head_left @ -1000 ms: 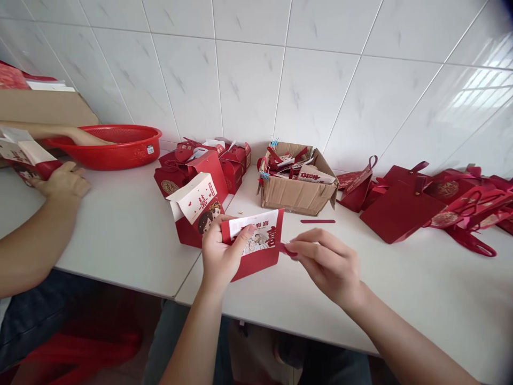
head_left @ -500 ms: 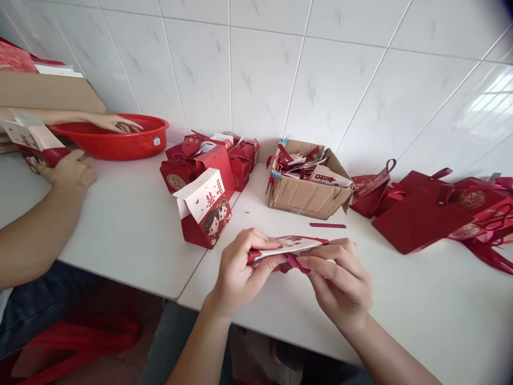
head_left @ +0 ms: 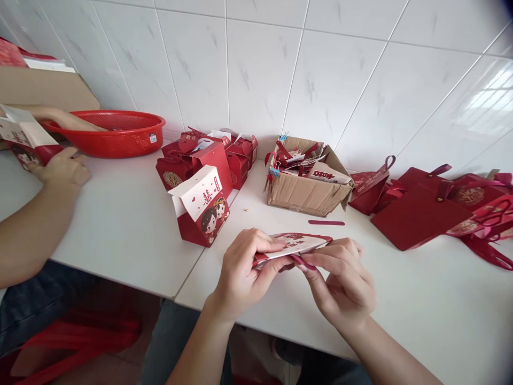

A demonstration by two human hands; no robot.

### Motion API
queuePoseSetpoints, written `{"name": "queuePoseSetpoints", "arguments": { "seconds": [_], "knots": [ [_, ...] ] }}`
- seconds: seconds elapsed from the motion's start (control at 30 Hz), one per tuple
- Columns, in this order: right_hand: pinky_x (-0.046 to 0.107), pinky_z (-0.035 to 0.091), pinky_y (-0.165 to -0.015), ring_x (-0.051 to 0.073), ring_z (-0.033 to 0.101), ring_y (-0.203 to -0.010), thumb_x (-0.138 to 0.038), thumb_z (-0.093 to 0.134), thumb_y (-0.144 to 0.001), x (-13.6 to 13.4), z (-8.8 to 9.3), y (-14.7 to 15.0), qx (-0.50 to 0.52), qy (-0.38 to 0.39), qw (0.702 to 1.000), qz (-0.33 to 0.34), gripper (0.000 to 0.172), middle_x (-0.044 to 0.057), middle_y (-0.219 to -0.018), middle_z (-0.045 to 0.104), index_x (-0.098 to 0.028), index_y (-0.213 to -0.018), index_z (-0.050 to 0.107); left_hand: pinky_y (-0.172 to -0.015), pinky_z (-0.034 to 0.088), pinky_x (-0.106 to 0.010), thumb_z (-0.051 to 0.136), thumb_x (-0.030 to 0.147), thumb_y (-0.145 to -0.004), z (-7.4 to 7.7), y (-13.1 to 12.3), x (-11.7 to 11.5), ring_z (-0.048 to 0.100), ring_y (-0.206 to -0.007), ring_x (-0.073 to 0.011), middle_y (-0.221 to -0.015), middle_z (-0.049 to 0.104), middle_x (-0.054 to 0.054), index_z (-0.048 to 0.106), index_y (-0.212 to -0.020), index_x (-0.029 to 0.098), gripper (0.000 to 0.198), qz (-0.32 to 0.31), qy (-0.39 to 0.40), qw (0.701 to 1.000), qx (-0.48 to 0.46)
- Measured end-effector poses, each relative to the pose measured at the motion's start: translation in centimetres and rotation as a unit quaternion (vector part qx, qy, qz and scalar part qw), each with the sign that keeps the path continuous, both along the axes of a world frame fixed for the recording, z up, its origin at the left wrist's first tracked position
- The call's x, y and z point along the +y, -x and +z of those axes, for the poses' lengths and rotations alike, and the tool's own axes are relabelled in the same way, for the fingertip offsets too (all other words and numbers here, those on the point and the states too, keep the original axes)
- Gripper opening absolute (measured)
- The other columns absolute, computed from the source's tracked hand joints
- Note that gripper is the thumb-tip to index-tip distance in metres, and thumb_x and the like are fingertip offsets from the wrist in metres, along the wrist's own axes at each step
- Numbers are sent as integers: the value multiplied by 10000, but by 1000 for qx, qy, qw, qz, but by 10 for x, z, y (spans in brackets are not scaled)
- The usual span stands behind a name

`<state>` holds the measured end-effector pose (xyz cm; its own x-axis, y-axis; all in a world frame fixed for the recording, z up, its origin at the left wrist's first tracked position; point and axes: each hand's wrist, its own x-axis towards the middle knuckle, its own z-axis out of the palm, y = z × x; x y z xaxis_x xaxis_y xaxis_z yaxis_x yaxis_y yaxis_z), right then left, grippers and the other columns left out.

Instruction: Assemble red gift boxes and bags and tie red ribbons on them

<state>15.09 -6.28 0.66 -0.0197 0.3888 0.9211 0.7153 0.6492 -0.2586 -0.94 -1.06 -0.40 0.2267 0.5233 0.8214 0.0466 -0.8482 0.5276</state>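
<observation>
White wall tiles rise behind a pale tabletop. Over its near side, the left hand grips a red-and-white box piece, while the fingers of the right hand pinch a dark red strap at that piece's near edge. It looks unfinished: the piece appears nearly flat, and whether the strap is fastened cannot be told. Red bags to the right already carry strap loops; one loose strip lies unattached before the carton, which holds more printed pieces.
</observation>
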Motion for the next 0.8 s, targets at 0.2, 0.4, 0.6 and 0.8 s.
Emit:
{"name": "queuePoseSetpoints", "arguments": {
  "seconds": [0.2, 0.4, 0.6, 0.8],
  "knots": [
    [339, 321, -649, 130, 500, -579, -103, 672, -808, 0, 1, 4, 18, -9, 1000, 5, 149, -31, -660, 607, -227, -876, 623, -710, 574, -317, 697, 98, -803, -1, -2, 0, 681, -794, -185, -830, 681, -57, 580, -928, 205, 202, -12, 2, 1000, -16],
    [340, 319, -645, 130, 510, -584, -85, 675, -801, -1, 1, 4, 17, -10, 1000, 14, 170, -29, -674, 629, -226, -875, 617, -708, 578, -317, 710, 97, -794, 0, -2, 1, 677, -796, -186, -829, 693, -62, 584, -914, 198, 201, -22, -10, 999, -21],
    [343, 324, -634, 132, 508, -578, -91, 669, -804, -2, 2, 6, 28, -17, 999, 11, 159, -32, -658, 624, -230, -842, 601, -730, 583, -326, 712, 92, -792, 1, -3, 1, 691, -828, -194, -837, 699, -63, 591, -917, 201, 206, -19, -20, 999, -19],
    [347, 325, -639, 137, 517, -595, -66, 684, -791, -2, 4, 6, 33, -16, 999, 22, 176, -27, -661, 629, -216, -841, 606, -740, 582, -334, 702, 89, -796, -1, -3, 2, 689, -829, -197, -826, 693, -59, 597, -928, 205, 205, -16, -22, 1000, -14]
  ]
}}
